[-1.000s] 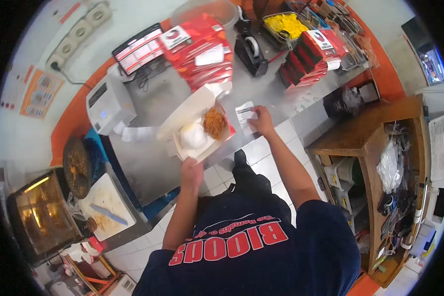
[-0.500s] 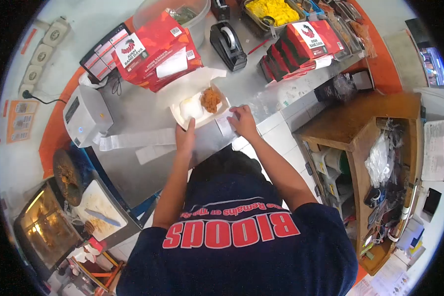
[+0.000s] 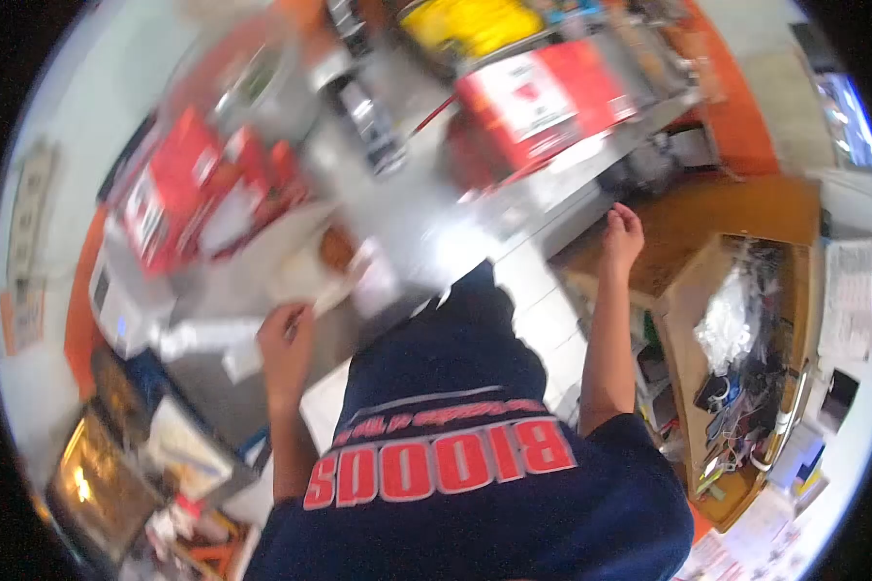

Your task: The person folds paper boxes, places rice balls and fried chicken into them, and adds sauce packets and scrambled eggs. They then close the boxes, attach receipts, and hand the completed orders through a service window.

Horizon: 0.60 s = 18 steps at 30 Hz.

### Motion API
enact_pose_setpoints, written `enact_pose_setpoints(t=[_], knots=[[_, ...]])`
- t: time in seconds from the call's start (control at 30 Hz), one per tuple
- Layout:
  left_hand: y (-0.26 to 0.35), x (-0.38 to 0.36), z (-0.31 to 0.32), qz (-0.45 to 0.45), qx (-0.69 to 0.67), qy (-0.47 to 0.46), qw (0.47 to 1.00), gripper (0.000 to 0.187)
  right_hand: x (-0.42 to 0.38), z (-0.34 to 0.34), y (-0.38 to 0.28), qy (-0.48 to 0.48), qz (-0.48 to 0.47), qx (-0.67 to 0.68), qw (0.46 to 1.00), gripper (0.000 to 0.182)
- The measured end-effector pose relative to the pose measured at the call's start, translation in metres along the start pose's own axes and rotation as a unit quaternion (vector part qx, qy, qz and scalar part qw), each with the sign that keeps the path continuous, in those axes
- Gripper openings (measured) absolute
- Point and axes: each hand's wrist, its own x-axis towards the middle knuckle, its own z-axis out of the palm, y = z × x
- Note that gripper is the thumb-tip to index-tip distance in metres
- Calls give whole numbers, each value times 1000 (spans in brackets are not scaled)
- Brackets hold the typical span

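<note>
The picture is smeared by motion. An open white food box (image 3: 305, 271) with a piece of fried chicken (image 3: 337, 250) lies on the steel counter (image 3: 426, 223). My left hand (image 3: 286, 334) grips the box's near edge. A white receipt (image 3: 378, 286) lies beside the box. My right hand (image 3: 622, 230) is off to the right, past the counter's end and above the wooden shelf unit (image 3: 736, 208). Its fingers are loosely curled and nothing shows in it.
Stacks of red cartons stand at the left (image 3: 179, 194) and the back right (image 3: 543, 92). A tape dispenser (image 3: 368, 111), a tray of yellow food (image 3: 470, 19) and a white printer (image 3: 116, 300) are also on the counter. A lit warmer (image 3: 92, 479) sits low left.
My right hand has left the receipt by the box and swung right to the wooden shelf. The view has turned and blurred. My left hand stays at the box.
</note>
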Motion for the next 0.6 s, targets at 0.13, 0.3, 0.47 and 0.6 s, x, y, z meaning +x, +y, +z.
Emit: enact_pose_setpoints(t=[0.13, 0.3, 0.47, 0.6], knots=[[98, 24, 43, 9, -94, 32, 995, 19, 170, 9, -31, 51, -81, -12, 995, 19], [185, 42, 93, 24, -89, 120, 989, 20, 350, 94, -53, 27, -201, -59, 977, 17], [194, 30, 112, -25, -52, 210, 976, 19, 468, 216, -75, -33, -263, -118, 957, 20], [189, 11, 117, -76, -1, 250, 965, 25, 521, 312, -102, -83, -267, -57, 959, 21]])
